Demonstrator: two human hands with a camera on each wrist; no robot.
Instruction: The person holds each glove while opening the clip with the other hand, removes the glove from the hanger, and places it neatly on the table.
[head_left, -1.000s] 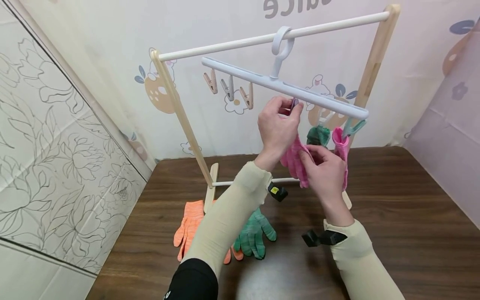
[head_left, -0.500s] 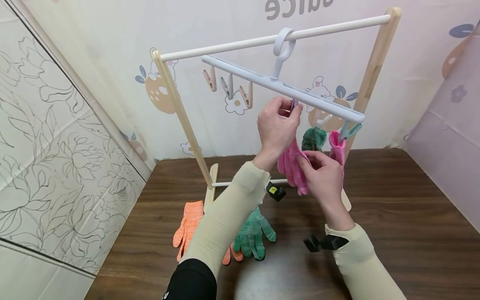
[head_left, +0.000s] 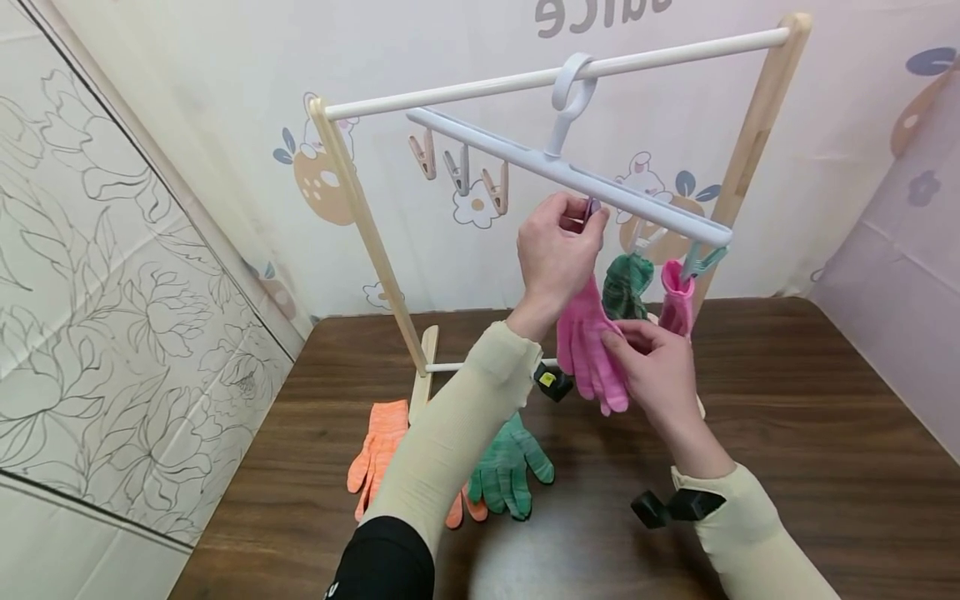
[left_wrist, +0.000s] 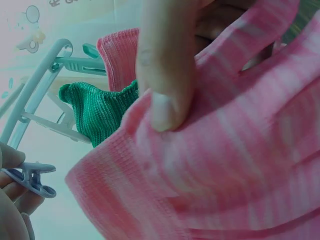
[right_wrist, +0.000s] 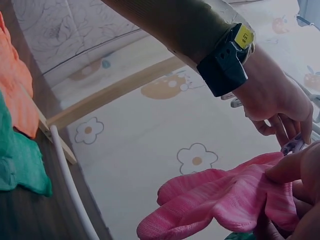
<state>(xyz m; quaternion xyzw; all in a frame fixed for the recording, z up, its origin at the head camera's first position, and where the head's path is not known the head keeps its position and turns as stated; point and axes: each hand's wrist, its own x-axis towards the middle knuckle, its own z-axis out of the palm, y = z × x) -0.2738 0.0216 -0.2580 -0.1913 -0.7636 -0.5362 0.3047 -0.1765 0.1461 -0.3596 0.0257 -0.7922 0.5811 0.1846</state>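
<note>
Under the pale hanger [head_left: 637, 193], my left hand [head_left: 558, 250] pinches a lilac clothespin [left_wrist: 32, 175] between thumb and fingers. A pink striped glove [head_left: 587, 346] hangs fingers-down from my right hand [head_left: 660, 371], whose thumb and fingers pinch it. In the left wrist view, the right thumb [left_wrist: 165, 75] presses the glove near its cuff [left_wrist: 107, 187], and the cuff appears apart from the clothespin's tips. Another pink glove [head_left: 677, 296] hangs from a teal clothespin [head_left: 703, 260] at the hanger's right end. A green glove [head_left: 627, 287] hangs beside it from a white clothespin [left_wrist: 57, 125].
The hanger hooks over the white rod [head_left: 450, 94] of a wooden rack [head_left: 371, 242]. Several clothespins [head_left: 458, 171] dangle at its left. Orange gloves [head_left: 380, 450] and a green glove [head_left: 512, 471] lie on the brown table [head_left: 592, 533], partly behind my left forearm.
My right hand has moved down and slightly right, and the pink glove hangs lower and straighter. The hanger's right end has swung slightly. My left hand stays at the clothespin.
</note>
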